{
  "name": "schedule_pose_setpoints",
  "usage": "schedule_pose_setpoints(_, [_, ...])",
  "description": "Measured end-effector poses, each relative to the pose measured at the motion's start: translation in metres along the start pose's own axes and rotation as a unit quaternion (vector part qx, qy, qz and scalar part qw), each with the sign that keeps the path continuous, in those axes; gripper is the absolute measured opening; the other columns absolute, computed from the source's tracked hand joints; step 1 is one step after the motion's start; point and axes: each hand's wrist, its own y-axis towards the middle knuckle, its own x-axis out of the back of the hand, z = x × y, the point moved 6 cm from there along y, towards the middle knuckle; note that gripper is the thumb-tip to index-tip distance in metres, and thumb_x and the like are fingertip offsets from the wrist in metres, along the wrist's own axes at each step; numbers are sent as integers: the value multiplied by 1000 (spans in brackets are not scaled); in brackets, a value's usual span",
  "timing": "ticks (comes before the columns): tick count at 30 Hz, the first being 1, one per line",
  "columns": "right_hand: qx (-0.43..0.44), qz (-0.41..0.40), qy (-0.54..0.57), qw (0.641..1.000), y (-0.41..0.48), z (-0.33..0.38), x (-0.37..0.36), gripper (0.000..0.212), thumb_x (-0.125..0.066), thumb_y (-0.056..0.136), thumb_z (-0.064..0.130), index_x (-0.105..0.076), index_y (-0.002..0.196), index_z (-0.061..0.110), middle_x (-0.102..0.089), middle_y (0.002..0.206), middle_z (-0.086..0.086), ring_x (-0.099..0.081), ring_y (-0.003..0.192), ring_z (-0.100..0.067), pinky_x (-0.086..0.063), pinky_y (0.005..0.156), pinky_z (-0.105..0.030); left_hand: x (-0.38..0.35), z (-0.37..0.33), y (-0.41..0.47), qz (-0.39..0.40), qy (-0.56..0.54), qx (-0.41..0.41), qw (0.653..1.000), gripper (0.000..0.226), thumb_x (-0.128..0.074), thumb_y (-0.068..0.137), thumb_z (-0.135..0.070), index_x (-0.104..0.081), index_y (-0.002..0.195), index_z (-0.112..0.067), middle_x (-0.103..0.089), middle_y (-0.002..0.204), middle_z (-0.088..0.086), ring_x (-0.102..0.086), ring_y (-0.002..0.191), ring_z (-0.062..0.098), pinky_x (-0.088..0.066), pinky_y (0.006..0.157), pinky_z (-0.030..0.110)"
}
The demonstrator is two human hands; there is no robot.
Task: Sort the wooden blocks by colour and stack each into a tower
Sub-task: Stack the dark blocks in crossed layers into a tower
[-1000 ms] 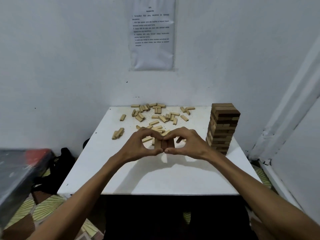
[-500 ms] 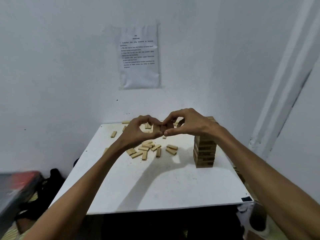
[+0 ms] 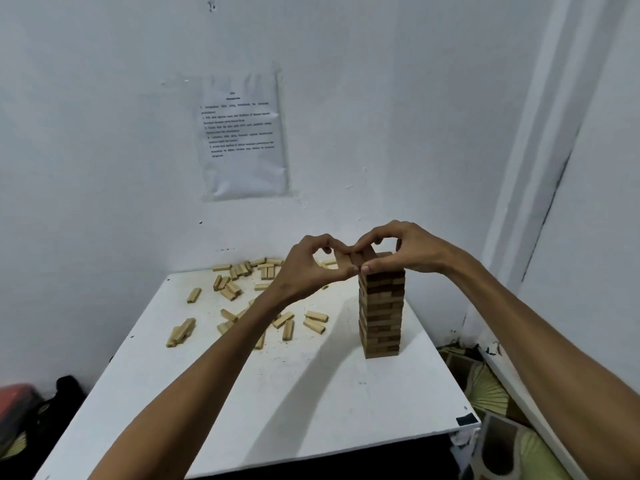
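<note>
- Dark blocks (image 3: 360, 260), a short row lying side by side, are up at the very top of the dark tower (image 3: 381, 317), caught between both hands. How many are in the row I cannot tell.
- The left hand (image 3: 308, 271) comes in from the left of the row, fingers curled over the top and thumb tucked beneath, pinching the dark blocks.
- The right hand (image 3: 412, 252) mirrors it from the other side, fingers arched over and thumb underneath, gripping the same row. The two thumb tips sit just beside each other at the near edge.
- Whether the row rests on the tower's top layer or hangs just above it I cannot make out, since the hands cover the join.
- The dark tower stands upright on the right half of the white table (image 3: 277, 410), many layers high, its sides fairly even.
- Pale blocks (image 3: 316, 317) lie loose over the far and left parts of the table, some alone and some heaped against one another, none touching the tower.
- A printed sheet of paper (image 3: 242, 140) is stuck on the wall behind the table; its text is too small to read.
- A bit of black tape (image 3: 465, 419) marks the table's near right corner, and a patterned mat (image 3: 485, 386) shows on the floor to the right.
- A red and black object (image 3: 17, 398), blurred, sits low at the left edge.
</note>
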Motion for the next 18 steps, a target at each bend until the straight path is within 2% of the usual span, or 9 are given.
schedule_pose_setpoints(3, [-6, 0, 22, 1000, -4, -14, 7, 56, -78, 59, 75, -73, 110, 51, -66, 120, 21, -52, 119, -3, -40, 86, -29, -14, 1, 12, 1, 6, 1, 1000, 30, -89, 75, -43, -74, 101, -39, -70, 110, -10, -56, 109, 2, -44, 86, 19])
schedule_pose_setpoints(6, [-14, -1, 35, 999, -7, -26, 11, 56, -77, 58, 75, -74, 109, 51, -66, 119, 23, -52, 118, -3, -38, 85, -27, -25, 1, 17, 1, -5, 6, 1000, 30, -87, 75, -44, -74, 101, -38, -69, 109, -13, -55, 112, 1, -43, 91, 24])
schedule_pose_setpoints(9, [-21, 6, 43, 999, -9, -34, 12, 57, -78, 58, 74, -74, 110, 49, -66, 121, 23, -52, 117, -2, -38, 85, -25, -32, -1, 19, 2, -5, 12, 1000, 33, -89, 76, -39, -75, 104, -30, -65, 107, -17, -53, 111, 0, -47, 91, 29])
schedule_pose_setpoints(14, [-20, 6, 56, 998, -13, -39, 14, 53, -81, 64, 65, -72, 113, 48, -65, 120, 25, -54, 115, -1, -39, 83, -24, -40, -2, 21, 6, 2, 10, 1000, 41, -81, 70, -53, -74, 105, -31, -66, 111, -14, -55, 114, 5, -42, 89, 21])
schedule_pose_setpoints(18, [-19, 6, 62, 998, -14, -40, 15, 55, -82, 67, 61, -69, 119, 46, -64, 123, 28, -55, 114, 2, -40, 83, -25, -41, -2, 23, 15, 4, 17, 1000, 46, -78, 67, -60, -74, 104, -34, -63, 109, -19, -53, 112, -2, -51, 84, 29])
